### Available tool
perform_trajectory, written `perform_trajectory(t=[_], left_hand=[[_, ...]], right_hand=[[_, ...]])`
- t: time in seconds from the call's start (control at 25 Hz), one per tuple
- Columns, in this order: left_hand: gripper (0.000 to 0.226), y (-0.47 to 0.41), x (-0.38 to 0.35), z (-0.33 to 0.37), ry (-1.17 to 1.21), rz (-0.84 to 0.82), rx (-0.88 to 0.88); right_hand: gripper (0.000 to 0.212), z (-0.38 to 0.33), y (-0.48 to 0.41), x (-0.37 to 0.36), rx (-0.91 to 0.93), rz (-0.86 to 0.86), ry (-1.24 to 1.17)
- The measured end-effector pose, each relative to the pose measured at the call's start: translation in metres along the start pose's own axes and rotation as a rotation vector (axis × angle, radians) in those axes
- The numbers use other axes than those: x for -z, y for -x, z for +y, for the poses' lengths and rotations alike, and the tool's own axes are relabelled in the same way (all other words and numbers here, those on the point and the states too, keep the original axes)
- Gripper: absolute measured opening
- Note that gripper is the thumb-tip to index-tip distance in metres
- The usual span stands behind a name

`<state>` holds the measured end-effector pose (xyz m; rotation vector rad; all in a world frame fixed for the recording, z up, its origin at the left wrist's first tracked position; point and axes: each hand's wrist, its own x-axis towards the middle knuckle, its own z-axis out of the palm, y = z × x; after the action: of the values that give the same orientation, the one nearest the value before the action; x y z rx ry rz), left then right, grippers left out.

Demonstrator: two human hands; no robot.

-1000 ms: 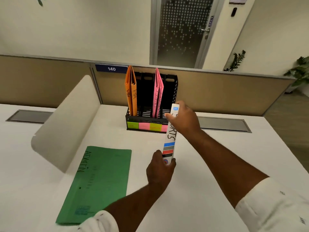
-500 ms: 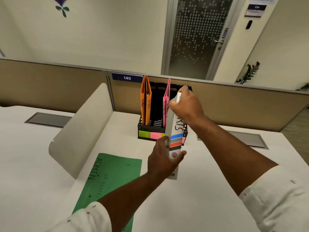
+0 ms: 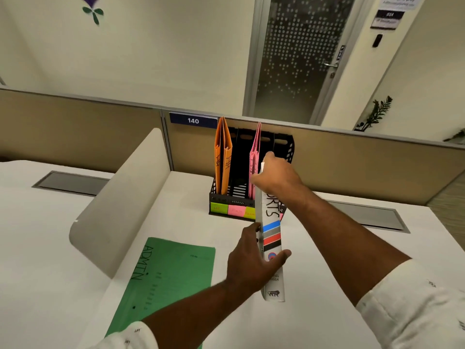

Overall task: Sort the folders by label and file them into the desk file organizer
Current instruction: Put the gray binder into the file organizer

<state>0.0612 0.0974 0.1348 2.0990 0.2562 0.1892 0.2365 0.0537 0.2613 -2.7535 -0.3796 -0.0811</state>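
The white folder [image 3: 271,238] is held upright and edge-on above the table [image 3: 181,202], just in front of the black file organizer [image 3: 289,149]. Its spine shows the letters "ORTS", then blue, grey, red and black stripes, a round mark and small print near the foot. The right grip [image 3: 275,176] pinches its top end at 12 o'clock; the left grip [image 3: 251,263] wraps its lower part. Orange folders [image 3: 222,157] and pink folders [image 3: 254,157] stand in the organizer's slots. At 8 o'clock from the white folder, a green folder [image 3: 173,278] marked "ADMIN" lies flat.
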Motion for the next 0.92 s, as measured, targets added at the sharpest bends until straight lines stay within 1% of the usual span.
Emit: perform_trajectory(t=[0.08, 0.16, 0.24, 0.36, 0.44, 0.48, 0.56, 0.68, 0.8, 0.92], left_hand=[[0.101, -0.002, 0.007, 0.001, 0.01, 0.032, -0.017], [0.1, -0.006, 0.012, 0.007, 0.014, 0.049, -0.037], [0.1, -0.006, 0.014, 0.015, 0.026, 0.043, -0.049], [0.1, 0.004, 0.006, 0.017, 0.049, 0.011, -0.04], [0.099, 0.014, -0.002, 0.01, 0.06, 0.005, -0.021], [0.099, 0.018, -0.004, 0.005, 0.059, 0.009, -0.017], [0.097, 0.018, -0.004, -0.001, 0.053, 0.02, -0.004], [0.09, -0.002, 0.008, -0.004, 0.082, 0.033, 0.007], [0.088, -0.036, 0.028, 0.002, 0.109, 0.037, -0.037], [0.085, -0.071, 0.043, 0.011, 0.099, 0.053, -0.08]], right_hand=[[0.062, -0.008, -0.006, 0.0, 0.046, 0.048, -0.003], [0.061, -0.014, -0.013, 0.006, 0.055, 0.076, 0.015], [0.058, -0.017, -0.018, 0.012, 0.02, 0.04, 0.061], [0.049, -0.012, -0.011, 0.008, -0.034, -0.08, 0.102], [0.046, -0.006, 0.0, 0.0, -0.019, -0.122, 0.075], [0.047, -0.004, 0.005, -0.003, 0.004, -0.112, 0.049], [0.049, -0.003, 0.013, -0.004, 0.061, -0.037, -0.016], [0.047, -0.01, 0.012, 0.009, 0.126, 0.124, -0.127], [0.043, -0.021, 0.001, 0.027, 0.173, 0.247, -0.163], [0.042, -0.028, -0.013, 0.043, 0.183, 0.334, -0.192]])
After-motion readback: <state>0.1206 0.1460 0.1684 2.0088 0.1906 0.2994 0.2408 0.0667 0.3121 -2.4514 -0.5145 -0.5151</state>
